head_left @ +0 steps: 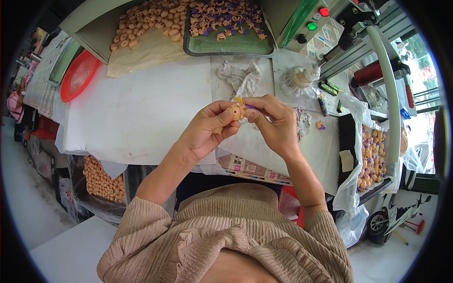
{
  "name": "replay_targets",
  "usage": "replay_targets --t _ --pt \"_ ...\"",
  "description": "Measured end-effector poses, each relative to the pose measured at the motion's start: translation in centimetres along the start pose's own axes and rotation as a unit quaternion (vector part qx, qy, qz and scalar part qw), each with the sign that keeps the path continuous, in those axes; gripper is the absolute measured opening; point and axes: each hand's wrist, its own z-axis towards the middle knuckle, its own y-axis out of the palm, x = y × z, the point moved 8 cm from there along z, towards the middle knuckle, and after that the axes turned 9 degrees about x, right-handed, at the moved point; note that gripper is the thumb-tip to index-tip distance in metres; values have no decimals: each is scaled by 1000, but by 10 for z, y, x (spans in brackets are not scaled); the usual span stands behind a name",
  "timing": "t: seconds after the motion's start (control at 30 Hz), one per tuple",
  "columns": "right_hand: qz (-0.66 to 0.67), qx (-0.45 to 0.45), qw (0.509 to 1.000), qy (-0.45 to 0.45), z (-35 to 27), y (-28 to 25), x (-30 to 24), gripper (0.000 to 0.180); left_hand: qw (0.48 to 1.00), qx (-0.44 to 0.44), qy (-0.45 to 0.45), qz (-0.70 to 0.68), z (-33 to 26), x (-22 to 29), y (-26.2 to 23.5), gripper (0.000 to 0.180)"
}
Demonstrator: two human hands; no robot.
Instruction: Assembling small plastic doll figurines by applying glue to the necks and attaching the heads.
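Both of my hands meet over the near middle of the white worktable. My left hand (212, 123) is closed around a small peach-coloured doll head (237, 112), its thumb and fingers gripping the sides. On the other side, my right hand (274, 120) pinches a small purple doll body (248, 107) against the head. A bit of yellow (239, 100) sticks up at the right fingertips; what it belongs to is unclear. Whether head and body are joined is hidden by the fingers. To the right of my right hand lies a loose purple-and-peach doll piece (320, 125).
Doll heads (153, 21) are heaped at the back, beside a green tray (229, 53) of purple doll bodies. A red basin (78, 75) stands left, and a crate of heads (104, 179) sits below. Rightward are a crumpled cloth (243, 78), a lever machine (373, 73) and a lined bin (349, 174) of dolls.
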Motion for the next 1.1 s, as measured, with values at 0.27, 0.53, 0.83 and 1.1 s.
replay_targets --t 0.27,0.53,0.83,1.1 --pt "-38 27 998 -42 -2 -6 -8 21 996 13 68 49 -2 6 10 22" --pt "-25 -31 998 43 -3 -11 -3 22 989 21 81 124 -9 5 24 26" --pt "-11 55 998 5 -40 -29 -23 14 965 7 178 190 -32 -18 49 26" --pt "64 73 994 50 -107 -75 -27 11 978 2 154 140 -65 -88 75 27"
